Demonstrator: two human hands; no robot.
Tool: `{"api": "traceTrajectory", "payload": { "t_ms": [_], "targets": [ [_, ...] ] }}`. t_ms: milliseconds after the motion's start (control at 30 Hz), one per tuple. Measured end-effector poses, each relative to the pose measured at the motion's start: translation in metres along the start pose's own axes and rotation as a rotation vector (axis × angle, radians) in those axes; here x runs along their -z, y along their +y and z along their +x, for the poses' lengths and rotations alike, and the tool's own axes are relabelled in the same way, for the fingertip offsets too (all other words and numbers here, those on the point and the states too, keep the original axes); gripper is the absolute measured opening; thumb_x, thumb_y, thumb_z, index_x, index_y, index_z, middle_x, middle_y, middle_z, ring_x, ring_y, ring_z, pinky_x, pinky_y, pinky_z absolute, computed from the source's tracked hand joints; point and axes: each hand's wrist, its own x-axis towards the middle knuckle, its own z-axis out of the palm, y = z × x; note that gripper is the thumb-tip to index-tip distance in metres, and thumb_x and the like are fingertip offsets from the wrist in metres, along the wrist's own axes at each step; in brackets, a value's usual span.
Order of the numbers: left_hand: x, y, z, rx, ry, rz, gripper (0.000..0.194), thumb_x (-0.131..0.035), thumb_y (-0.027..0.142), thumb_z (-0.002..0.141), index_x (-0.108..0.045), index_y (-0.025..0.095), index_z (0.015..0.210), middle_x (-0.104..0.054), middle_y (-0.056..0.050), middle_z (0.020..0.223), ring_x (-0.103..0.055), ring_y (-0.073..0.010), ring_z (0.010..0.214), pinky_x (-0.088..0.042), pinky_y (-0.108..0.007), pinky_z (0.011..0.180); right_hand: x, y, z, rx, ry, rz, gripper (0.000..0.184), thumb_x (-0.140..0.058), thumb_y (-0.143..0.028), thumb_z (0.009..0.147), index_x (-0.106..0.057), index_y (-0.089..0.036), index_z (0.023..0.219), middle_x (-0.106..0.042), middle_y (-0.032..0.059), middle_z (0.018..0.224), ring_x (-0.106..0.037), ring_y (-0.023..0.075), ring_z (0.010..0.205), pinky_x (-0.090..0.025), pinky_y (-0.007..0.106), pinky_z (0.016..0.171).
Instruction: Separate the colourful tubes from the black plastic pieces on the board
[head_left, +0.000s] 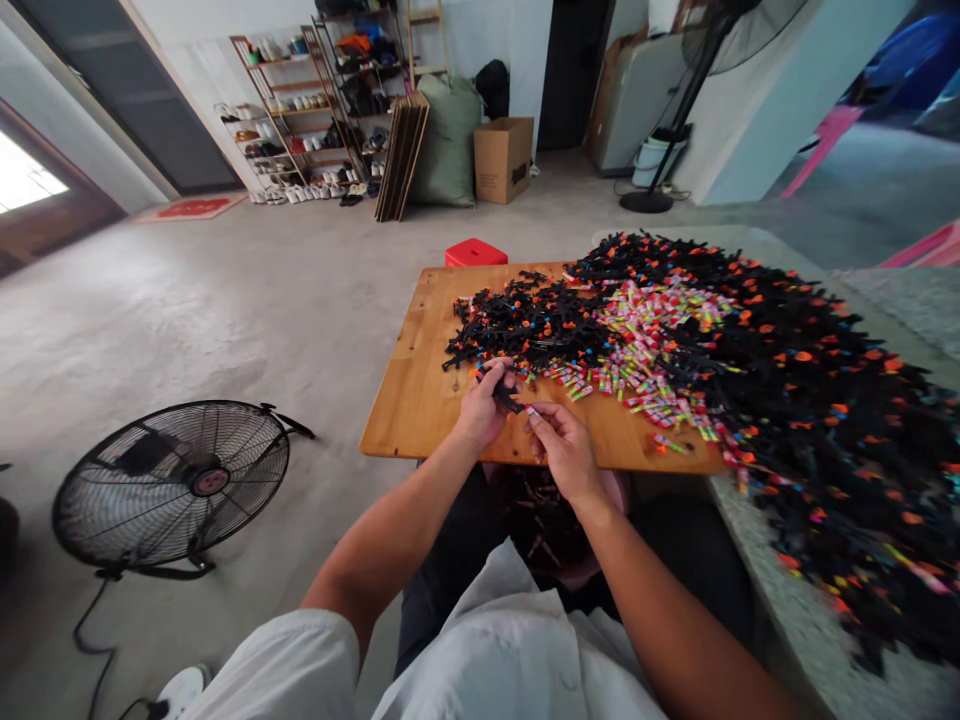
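My left hand (486,405) is closed around a small black plastic piece (508,396) that looks like a toy gun. Close beside it, my right hand (562,440) pinches a small tube with a pink-and-white wrapper (531,411) at the near end of the black piece. Both hands are just above the front part of the wooden table (412,400). Beyond them lies a pile of similar black pieces (532,325) with orange and blue bits. To its right, many small colourful tubes (637,340) are heaped. My fingertips partly hide the held things.
A large heap of black pieces (840,400) spreads along the right side over a stone-like surface (795,610). Between my legs stands a tub (619,495) holding dark pieces. A floor fan (180,485) is at left, and a red stool (475,252) is behind the table.
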Motion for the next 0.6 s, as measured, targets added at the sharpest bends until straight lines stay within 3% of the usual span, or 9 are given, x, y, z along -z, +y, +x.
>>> {"api": "traceTrajectory", "payload": {
  "t_ms": [233,367,467,600],
  "targets": [
    [-0.010,0.007,-0.004,-0.150,0.003,0.190,0.033,-0.081,0.044,0.081,-0.065,0.018,0.092,-0.052,0.003,0.065,-0.051,-0.0108,0.060,-0.042,-0.020,0.049,0.005,-0.001,-0.001,0.042,-0.026,-0.061,0.032,-0.074,-0.047,0.090,-0.069,-0.020,0.105,-0.068,-0.0007,0.076,-0.052,0.0096,0.050,-0.042,0.022,0.044],
    [-0.011,0.005,-0.004,-0.201,0.031,0.229,0.032,-0.079,0.045,0.082,-0.064,0.017,0.090,-0.051,0.003,0.063,-0.051,-0.0109,0.059,-0.040,-0.020,0.049,0.008,0.003,-0.002,0.135,-0.026,-0.197,0.030,-0.070,-0.047,0.093,-0.069,-0.021,0.108,-0.069,0.0014,0.079,-0.056,0.0120,0.055,-0.047,0.024,0.049],
    [-0.012,0.001,-0.005,-0.207,0.086,0.206,0.031,-0.078,0.044,0.081,-0.065,0.018,0.091,-0.051,0.004,0.062,-0.049,-0.0104,0.057,-0.038,-0.020,0.046,0.007,0.006,-0.006,0.201,-0.012,-0.269,0.031,-0.069,-0.047,0.093,-0.069,-0.021,0.109,-0.071,0.0036,0.084,-0.059,0.0134,0.059,-0.049,0.025,0.053],
    [-0.013,-0.002,-0.011,-0.152,0.166,0.130,0.029,-0.077,0.041,0.080,-0.066,0.018,0.095,-0.050,0.005,0.061,-0.048,-0.0098,0.053,-0.035,-0.019,0.043,0.000,0.006,-0.019,0.162,-0.013,-0.221,0.029,-0.068,-0.046,0.095,-0.068,-0.021,0.109,-0.071,0.0021,0.084,-0.057,0.0121,0.055,-0.049,0.025,0.052]
  ]
}}
